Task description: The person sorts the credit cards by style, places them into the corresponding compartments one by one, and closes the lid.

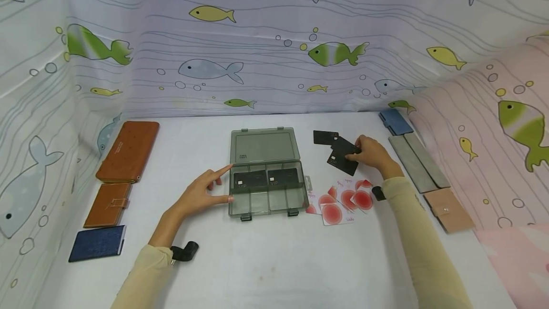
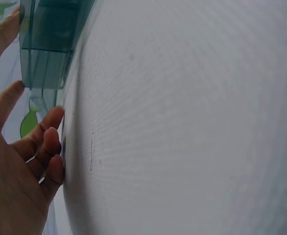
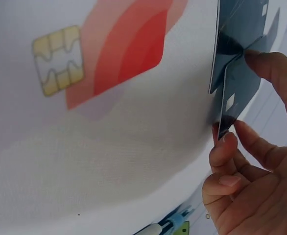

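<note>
A translucent grey-green compartment box (image 1: 257, 204) lies with its lid (image 1: 264, 144) raised back, and two black VIP cards (image 1: 249, 179) sit side by side in its upper compartments. At its left side, my left hand (image 1: 193, 197) touches the wall with the tips of a spread index finger and thumb; the left wrist view shows the hand (image 2: 16, 156) beside the box (image 2: 45, 68). To the right, my right hand (image 1: 374, 153) pinches one black card (image 1: 344, 145) by its end. Another black card (image 1: 344, 163) lies under it, and a third black card (image 1: 324, 137) is behind.
Several red-and-white cards (image 1: 331, 214) lie overlapping right of the box. Along the left stand a large brown wallet (image 1: 128, 151), a smaller brown wallet (image 1: 105, 205) and a navy booklet (image 1: 96, 243). Blue (image 1: 396, 122), grey (image 1: 418, 163) and tan wallets (image 1: 450, 211) line the right edge.
</note>
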Motion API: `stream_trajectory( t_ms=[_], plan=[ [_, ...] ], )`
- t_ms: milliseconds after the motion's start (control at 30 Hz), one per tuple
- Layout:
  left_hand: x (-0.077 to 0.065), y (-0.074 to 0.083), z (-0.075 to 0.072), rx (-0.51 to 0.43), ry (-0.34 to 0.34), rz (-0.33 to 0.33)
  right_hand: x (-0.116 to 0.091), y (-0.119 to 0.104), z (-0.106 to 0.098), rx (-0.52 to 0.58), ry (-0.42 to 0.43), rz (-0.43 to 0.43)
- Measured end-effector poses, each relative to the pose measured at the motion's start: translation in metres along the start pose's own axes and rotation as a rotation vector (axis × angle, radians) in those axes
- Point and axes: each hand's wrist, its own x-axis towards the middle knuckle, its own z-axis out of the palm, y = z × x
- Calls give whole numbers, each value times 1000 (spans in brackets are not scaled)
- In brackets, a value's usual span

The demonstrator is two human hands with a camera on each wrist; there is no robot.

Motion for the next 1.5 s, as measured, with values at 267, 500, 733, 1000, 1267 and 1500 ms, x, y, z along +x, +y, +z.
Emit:
stream_trajectory(
  t_ms=[267,500,733,1000,1267,1500],
  plan=[
    [0,1,1,-3,-8,-6,-2,-2,2,-75,-21,7],
    [-1,1,0,3,-6,-7,-3,-4,0,-106,-41,3],
    [-1,3,0,8,-7,-13,-9,-3,0,-130,7,-43],
    [0,3,-1,11,-3,-5,-20,-8,0,-192,118,-142],
    [0,4,-2,10,-3,-1,-29,-33,1,-215,174,-276],
    [-1,5,-2,15,-4,-8,-35,-62,4,-229,218,-397]
  ],
)
